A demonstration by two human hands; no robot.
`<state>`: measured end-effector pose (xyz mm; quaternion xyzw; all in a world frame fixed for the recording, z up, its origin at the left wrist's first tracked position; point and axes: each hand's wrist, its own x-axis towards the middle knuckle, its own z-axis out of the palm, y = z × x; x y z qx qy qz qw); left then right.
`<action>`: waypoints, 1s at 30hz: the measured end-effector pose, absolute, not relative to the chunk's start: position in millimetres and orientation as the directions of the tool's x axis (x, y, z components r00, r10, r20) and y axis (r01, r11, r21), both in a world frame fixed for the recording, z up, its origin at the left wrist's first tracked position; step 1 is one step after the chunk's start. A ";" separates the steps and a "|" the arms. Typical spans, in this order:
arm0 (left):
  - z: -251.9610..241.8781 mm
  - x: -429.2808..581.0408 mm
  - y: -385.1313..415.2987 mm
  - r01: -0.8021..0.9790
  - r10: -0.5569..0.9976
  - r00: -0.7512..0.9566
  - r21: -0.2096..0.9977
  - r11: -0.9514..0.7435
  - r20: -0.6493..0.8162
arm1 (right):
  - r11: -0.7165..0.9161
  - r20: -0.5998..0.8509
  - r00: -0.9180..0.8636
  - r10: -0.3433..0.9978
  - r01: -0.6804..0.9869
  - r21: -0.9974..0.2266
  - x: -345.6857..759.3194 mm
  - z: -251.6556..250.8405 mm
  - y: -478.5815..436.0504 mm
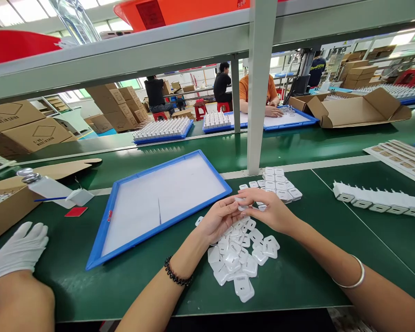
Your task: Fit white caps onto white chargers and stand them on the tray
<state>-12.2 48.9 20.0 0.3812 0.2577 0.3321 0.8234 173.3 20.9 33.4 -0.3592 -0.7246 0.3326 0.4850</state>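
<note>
My left hand [218, 222], palm turned up, has its thumb and fingers closed on a small white plastic cover [241, 206]. From the other side, the fingertips of my right hand [270, 210] pinch the same cover, partly hiding it. Just below both hands spreads a loose pile of white square covers [232, 258], each with a small slot. Beyond my right hand, more white covers [281, 186] lie in neat rows on the green table [297, 281].
A blue-rimmed white tray [159, 203] lies left of the pile. A co-worker's gloved hand [19, 249] rests at far left, near a white bottle [50, 189]. White chargers [380, 200] stand in a row at right. A metal post [259, 92] rises behind my hands.
</note>
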 end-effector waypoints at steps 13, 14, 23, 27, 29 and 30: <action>24.7 -3.0 41.1 -0.328 0.923 0.370 0.915 0.236 -0.106 | 0.597 0.615 -0.098 0.782 0.397 -0.697 154.5 16.7 9.4; 24.7 -2.3 40.1 -0.323 0.938 0.333 0.924 0.207 -0.094 | 0.531 0.555 -0.026 0.831 0.333 -0.779 152.5 15.9 8.8; 33.2 -2.1 31.7 -0.237 0.854 0.506 0.971 0.004 0.120 | -0.113 -0.080 -0.103 0.991 -0.372 -0.921 160.3 21.4 23.6; 31.9 -2.1 31.9 -0.223 0.854 0.484 0.971 -0.089 0.189 | -0.194 -0.125 -0.180 0.976 -0.449 -0.872 158.4 21.0 22.2; 30.1 -2.5 33.2 -0.202 0.842 0.500 0.972 -0.117 0.205 | -0.199 -0.126 -0.183 0.975 -0.460 -0.865 157.2 21.2 20.8; 29.2 -2.8 33.9 -0.184 0.834 0.512 0.974 -0.129 0.207 | -0.194 -0.123 -0.179 0.976 -0.459 -0.867 156.9 21.4 20.4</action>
